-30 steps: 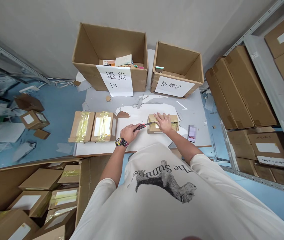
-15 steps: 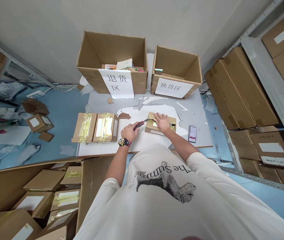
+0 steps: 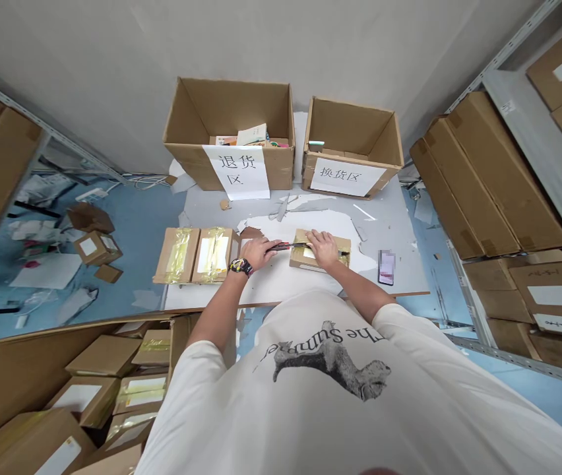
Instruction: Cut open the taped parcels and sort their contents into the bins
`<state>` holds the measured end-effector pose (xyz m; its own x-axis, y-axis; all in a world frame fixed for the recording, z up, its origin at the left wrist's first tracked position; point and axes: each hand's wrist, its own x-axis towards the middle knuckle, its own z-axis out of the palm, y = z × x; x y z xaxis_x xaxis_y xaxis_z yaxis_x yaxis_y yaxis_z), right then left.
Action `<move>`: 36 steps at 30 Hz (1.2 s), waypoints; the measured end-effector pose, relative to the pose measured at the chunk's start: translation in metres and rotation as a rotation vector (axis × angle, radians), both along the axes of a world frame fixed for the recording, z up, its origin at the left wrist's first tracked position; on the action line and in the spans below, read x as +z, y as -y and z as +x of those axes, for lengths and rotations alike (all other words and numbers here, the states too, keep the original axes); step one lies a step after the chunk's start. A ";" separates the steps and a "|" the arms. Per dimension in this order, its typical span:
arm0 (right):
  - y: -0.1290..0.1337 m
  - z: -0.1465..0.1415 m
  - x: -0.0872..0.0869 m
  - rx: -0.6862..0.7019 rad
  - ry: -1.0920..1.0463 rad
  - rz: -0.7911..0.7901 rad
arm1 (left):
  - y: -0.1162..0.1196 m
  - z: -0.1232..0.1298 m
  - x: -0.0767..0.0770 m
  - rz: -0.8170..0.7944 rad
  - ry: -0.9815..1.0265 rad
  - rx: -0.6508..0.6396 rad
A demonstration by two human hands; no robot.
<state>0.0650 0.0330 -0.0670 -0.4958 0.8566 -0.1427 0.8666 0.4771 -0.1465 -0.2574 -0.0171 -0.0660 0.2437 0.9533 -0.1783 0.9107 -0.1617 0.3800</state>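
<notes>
My left hand [image 3: 257,252] is closed around a red-and-black utility knife [image 3: 280,246]. The knife points right, its far end at the left part of a small cardboard box [image 3: 305,262] with yellowish tape. Lying over the top of this box, my right hand [image 3: 324,249] holds it, with its fingers bent toward the far edge. A dark gap shows in the box top near the right wrist. Just left of my left hand, two taped cardboard boxes, a labelled one [image 3: 206,272] and another [image 3: 175,274], stand side by side on the table [image 3: 271,280].
Behind stand two large open cartons with paper signs, the left carton [image 3: 187,165] and the right carton [image 3: 394,158]. A phone [image 3: 386,269] lies at the table's right. Lower left, a big carton [image 3: 8,349] holds several parcels. Shelves with boxes [image 3: 503,178] flank the right.
My left hand and the knife have turned, so the knife now lies more level across the box's left side. My right hand stays on the box, its fingers more bent. The view has shifted slightly.
</notes>
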 end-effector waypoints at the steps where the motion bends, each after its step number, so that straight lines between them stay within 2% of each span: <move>1: 0.000 0.000 0.001 0.004 0.001 -0.006 | -0.001 -0.002 -0.001 -0.009 0.008 -0.004; 8: -0.002 0.004 -0.004 0.013 -0.035 0.002 | 0.011 -0.017 -0.007 -0.079 -0.022 0.021; 11: -0.003 0.007 -0.005 0.025 -0.083 0.011 | 0.015 -0.012 -0.004 -0.091 -0.029 0.029; 20: -0.003 0.010 0.003 0.063 -0.061 -0.005 | 0.011 0.002 0.007 -0.087 -0.049 -0.080; 25: -0.003 0.011 0.000 0.063 -0.073 -0.016 | 0.010 -0.001 0.008 -0.060 -0.047 -0.043; 29: -0.003 0.013 -0.005 0.041 -0.099 -0.015 | 0.009 0.017 0.013 -0.053 -0.069 -0.026; 32: -0.001 0.016 -0.008 0.041 -0.122 -0.008 | 0.010 0.020 0.017 -0.047 -0.067 0.062; 36: 0.002 0.017 -0.009 0.056 -0.120 -0.007 | 0.018 -0.009 0.026 0.015 -0.076 0.293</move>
